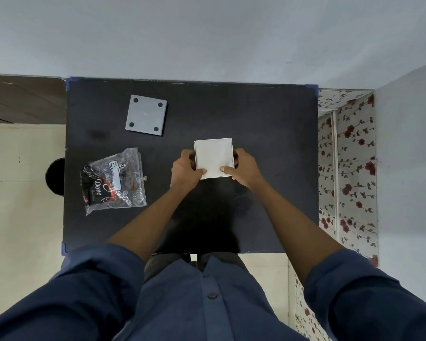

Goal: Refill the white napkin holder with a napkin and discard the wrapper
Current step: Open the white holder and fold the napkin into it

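The white square napkin holder [213, 157] sits on the black table [268, 124] just right of centre, seen from above. A flat white napkin surface fills the inside of its thin rim. My left hand [186, 168] grips its left side, thumb on the near left corner. On the opposite side my right hand [246, 167] holds it, thumb on the near right corner. The clear crumpled plastic wrapper [113, 180], printed black and red, lies flat on the table to the left, apart from both hands.
A grey square plate [146, 115] with four black dot feet lies at the back left of the table. A round black object [56, 175] sits on the floor by the table's left edge. Floral cloth [347, 168] hangs to the right; a wall is behind.
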